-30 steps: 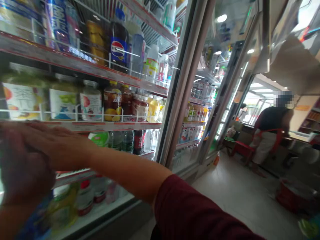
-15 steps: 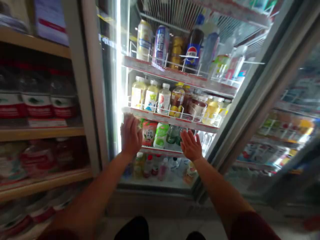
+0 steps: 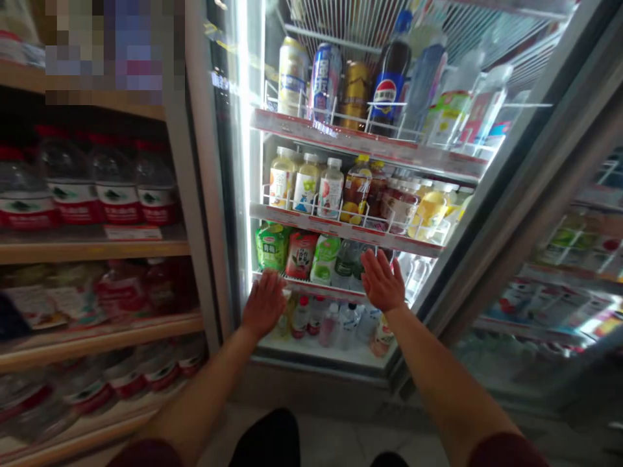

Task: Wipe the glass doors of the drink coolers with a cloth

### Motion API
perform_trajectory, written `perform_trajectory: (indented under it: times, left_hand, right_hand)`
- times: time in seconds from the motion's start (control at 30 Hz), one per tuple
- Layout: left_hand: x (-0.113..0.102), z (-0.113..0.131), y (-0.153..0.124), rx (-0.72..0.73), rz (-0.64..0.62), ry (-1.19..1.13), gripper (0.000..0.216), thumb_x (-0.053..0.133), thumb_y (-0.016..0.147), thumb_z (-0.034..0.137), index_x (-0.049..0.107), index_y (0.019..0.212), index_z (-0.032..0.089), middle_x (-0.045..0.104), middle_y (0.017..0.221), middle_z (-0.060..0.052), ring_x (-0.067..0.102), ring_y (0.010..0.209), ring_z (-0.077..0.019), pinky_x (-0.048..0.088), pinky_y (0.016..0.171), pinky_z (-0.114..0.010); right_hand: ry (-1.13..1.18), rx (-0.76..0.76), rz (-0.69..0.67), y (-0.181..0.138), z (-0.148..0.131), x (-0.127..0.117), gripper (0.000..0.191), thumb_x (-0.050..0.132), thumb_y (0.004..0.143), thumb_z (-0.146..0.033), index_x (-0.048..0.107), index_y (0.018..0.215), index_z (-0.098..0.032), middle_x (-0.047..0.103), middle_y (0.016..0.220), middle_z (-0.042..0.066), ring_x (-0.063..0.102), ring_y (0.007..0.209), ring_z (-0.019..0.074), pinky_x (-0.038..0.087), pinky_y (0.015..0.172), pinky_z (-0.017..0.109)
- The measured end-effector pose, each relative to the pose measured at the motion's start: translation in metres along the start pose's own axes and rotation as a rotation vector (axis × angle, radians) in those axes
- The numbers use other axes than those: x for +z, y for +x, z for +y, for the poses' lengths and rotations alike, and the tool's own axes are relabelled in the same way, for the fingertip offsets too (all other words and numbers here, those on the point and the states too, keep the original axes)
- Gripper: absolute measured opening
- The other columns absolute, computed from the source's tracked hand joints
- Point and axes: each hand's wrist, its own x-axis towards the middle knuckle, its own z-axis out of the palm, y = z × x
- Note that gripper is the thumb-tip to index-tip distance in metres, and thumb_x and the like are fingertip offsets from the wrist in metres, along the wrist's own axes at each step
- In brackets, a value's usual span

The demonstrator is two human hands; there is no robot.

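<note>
Both arms stretch toward a lit drinks fridge with several shelves. My left hand (image 3: 264,305) is open and holds nothing, its fingers over the edge of the shelf below a green pouch (image 3: 272,248). My right hand (image 3: 383,282), also open with the thumb apart, is in front of dark green bottles (image 3: 344,261). Between the hands a red pouch (image 3: 300,255) and a green-and-white pouch (image 3: 324,258) stand on the shelf. Whether either hand touches the fridge or a glass door cannot be made out.
Wooden shelves on the left hold red-capped water bottles (image 3: 117,188). Higher in the fridge are a cola bottle (image 3: 388,81), cans (image 3: 324,81) and juice bottles (image 3: 331,188). A metal door frame (image 3: 487,194) slants down the right side, with another fridge section beyond it.
My left hand has dropped from beside the pouch shelf to below it, uncovering the green pouch. My right hand stays open at about the same height. The view has shifted slightly left.
</note>
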Motion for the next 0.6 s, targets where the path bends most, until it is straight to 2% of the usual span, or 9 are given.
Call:
perform_trajectory:
  times: [0.1, 0.17, 0.23, 0.3, 0.37, 0.43, 0.5, 0.6]
  left_hand:
    - [-0.026, -0.012, 0.075, -0.091, 0.142, 0.003, 0.060, 0.040, 0.101, 0.036, 0.032, 0.156, 0.013, 0.029, 0.162, -0.019, 0.017, 0.155, -0.0311, 0.013, 0.126, -0.057]
    - [-0.037, -0.007, 0.109, -0.139, 0.231, -0.013, 0.062, 0.037, 0.103, 0.035, 0.023, 0.159, 0.014, 0.020, 0.165, -0.018, 0.011, 0.156, -0.0304, 0.009, 0.126, -0.057]
    - [-0.036, 0.007, 0.107, -0.142, 0.271, -0.019, 0.064, 0.037, 0.103, 0.033, 0.017, 0.161, 0.013, 0.014, 0.166, -0.018, 0.007, 0.156, -0.0300, 0.010, 0.126, -0.056]
    - [-0.023, 0.025, 0.076, -0.077, 0.234, 0.011, 0.067, 0.039, 0.102, 0.031, 0.013, 0.161, 0.013, 0.012, 0.166, -0.018, 0.005, 0.156, -0.0299, 0.016, 0.126, -0.053]
    - [-0.007, 0.039, 0.035, 0.053, 0.146, 0.061, 0.069, 0.044, 0.100, 0.033, 0.016, 0.161, 0.014, 0.019, 0.165, -0.017, 0.006, 0.156, -0.0280, 0.020, 0.125, -0.048]
    - [0.002, 0.046, 0.014, 0.147, 0.084, 0.092, 0.067, 0.047, 0.099, 0.035, 0.025, 0.159, 0.018, 0.031, 0.162, -0.013, 0.008, 0.156, -0.0246, 0.020, 0.126, -0.044]
    - [-0.002, 0.046, 0.025, 0.161, 0.099, 0.107, 0.063, 0.047, 0.099, 0.034, 0.030, 0.158, 0.018, 0.036, 0.160, -0.013, 0.009, 0.156, -0.0231, 0.016, 0.127, -0.043]
    - [-0.024, 0.041, 0.086, 0.090, 0.203, 0.098, 0.063, 0.043, 0.101, 0.030, 0.026, 0.158, 0.012, 0.028, 0.162, -0.018, 0.007, 0.156, -0.0269, 0.010, 0.127, -0.050]
  right_hand:
    - [0.028, 0.006, 0.007, 0.000, 0.000, 0.000, 0.056, 0.052, 0.099, -0.029, 0.041, 0.154, -0.020, 0.060, 0.145, 0.007, 0.047, 0.142, 0.0216, 0.005, 0.128, 0.041]
    - [0.054, 0.010, 0.002, 0.000, 0.000, 0.000, 0.059, 0.052, 0.099, -0.028, 0.037, 0.156, -0.021, 0.059, 0.145, 0.007, 0.044, 0.144, 0.0211, 0.005, 0.128, 0.040]
    - [0.067, 0.010, 0.001, 0.000, -0.001, 0.000, 0.060, 0.052, 0.099, -0.028, 0.035, 0.157, -0.022, 0.059, 0.145, 0.007, 0.043, 0.145, 0.0207, 0.005, 0.128, 0.040]
    - [0.060, 0.013, 0.010, 0.000, -0.001, -0.001, 0.060, 0.051, 0.100, -0.028, 0.035, 0.157, -0.022, 0.059, 0.145, 0.007, 0.046, 0.144, 0.0208, 0.005, 0.128, 0.040]
    - [0.049, 0.014, 0.020, 0.000, -0.001, -0.001, 0.060, 0.052, 0.100, -0.029, 0.035, 0.157, -0.021, 0.059, 0.145, 0.006, 0.048, 0.141, 0.0212, 0.006, 0.128, 0.039]
    - [0.048, 0.015, 0.018, -0.001, -0.001, -0.001, 0.062, 0.053, 0.100, -0.029, 0.032, 0.158, -0.021, 0.058, 0.146, 0.006, 0.049, 0.141, 0.0216, 0.006, 0.128, 0.040]
    - [0.057, 0.013, 0.019, -0.001, -0.001, 0.000, 0.065, 0.054, 0.099, -0.028, 0.029, 0.159, -0.021, 0.057, 0.146, 0.006, 0.047, 0.143, 0.0215, 0.006, 0.128, 0.040]
    - [0.073, 0.017, 0.023, -0.001, -0.001, 0.000, 0.068, 0.055, 0.099, -0.027, 0.026, 0.159, -0.021, 0.058, 0.146, 0.007, 0.044, 0.145, 0.0208, 0.005, 0.128, 0.039]
